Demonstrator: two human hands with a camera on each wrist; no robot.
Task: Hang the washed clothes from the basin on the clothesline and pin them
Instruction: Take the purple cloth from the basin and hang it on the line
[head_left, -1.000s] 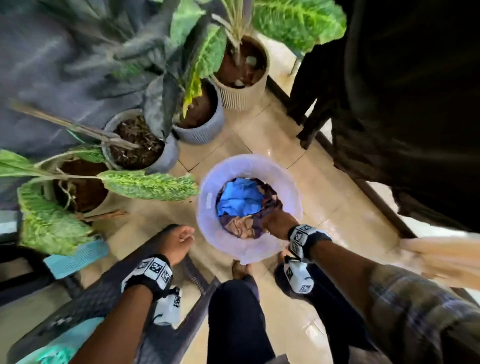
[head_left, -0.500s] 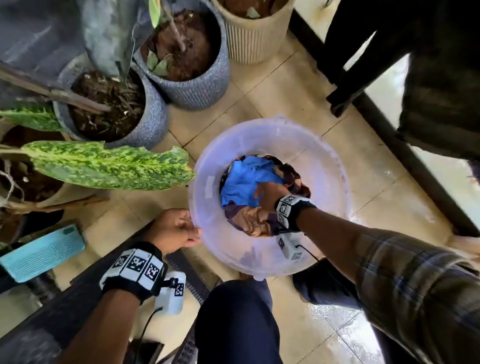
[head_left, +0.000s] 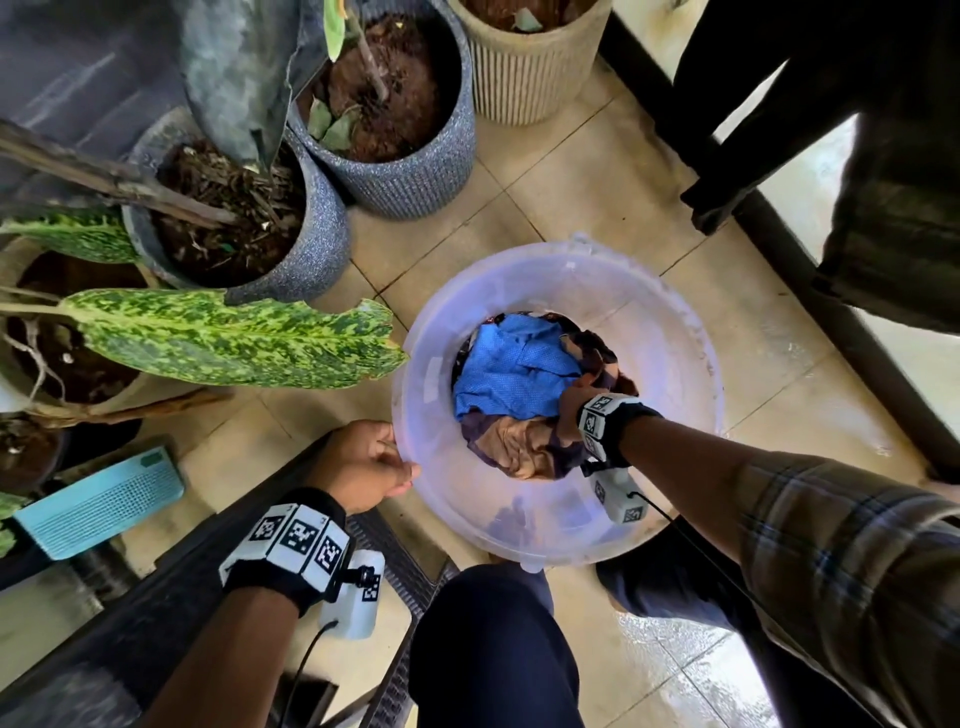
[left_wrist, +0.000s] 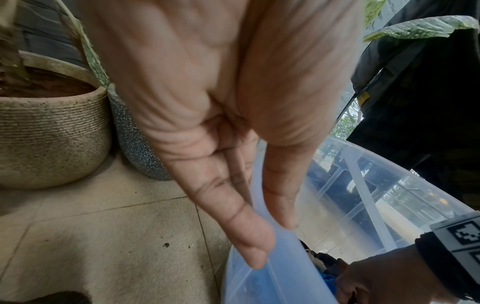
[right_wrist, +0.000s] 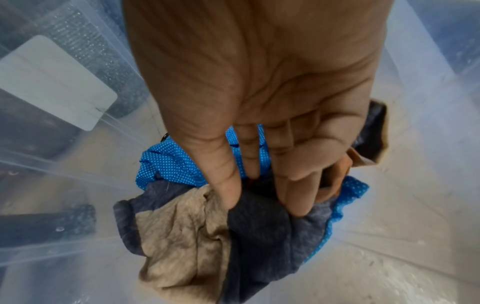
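Note:
A translucent plastic basin (head_left: 670, 332) stands on the tiled floor with wet clothes in its bottom: a blue dotted cloth (head_left: 511, 371) and a brown and dark navy garment (head_left: 514, 449). My left hand (head_left: 387, 460) pinches the basin's near-left rim (left_wrist: 262, 207) between thumb and fingers. Deep inside the basin, my right hand (head_left: 574, 402) reaches down, and its thumb and fingers (right_wrist: 231, 191) dig into the brown and navy garment (right_wrist: 207, 236), gripping a fold of it. Blue dotted cloth (right_wrist: 168, 166) lies under and behind that hand.
Several potted plants (head_left: 249, 223) crowd the floor left of and behind the basin, one spotted leaf (head_left: 234, 343) reaching toward its rim. Dark clothes (head_left: 857, 156) hang at the upper right. A teal box (head_left: 98, 501) lies at left; my knee (head_left: 493, 644) is below the basin.
My head has dropped closer to the basin. My left hand moved from beside the basin onto its rim, and my right hand went deeper into the clothes and closed on the garment.

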